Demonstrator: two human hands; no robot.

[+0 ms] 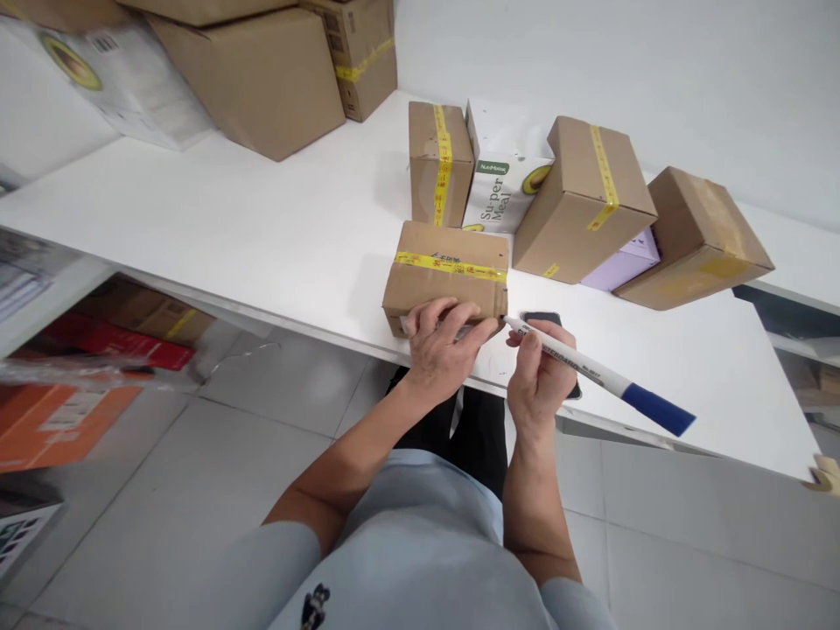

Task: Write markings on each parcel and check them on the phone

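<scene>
Right hand's (pixel 539 372) grip holds a marker (pixel 600 376) at the carton's (pixel 446 284) right corner — left hand (pixel 441 348) over its near edge, clasp unclear — carton slippage could make marker skid.

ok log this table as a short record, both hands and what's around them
left hand: on the near edge of the yellow-taped cardboard box
right hand: holds a blue-capped whiteboard marker
marker tip: at the box's near right corner
beyond the box: three cardboard cartons, Super Meal box, lilac box
beneath right hand: dark phone-like object, partly hidden
surface: white table
</scene>
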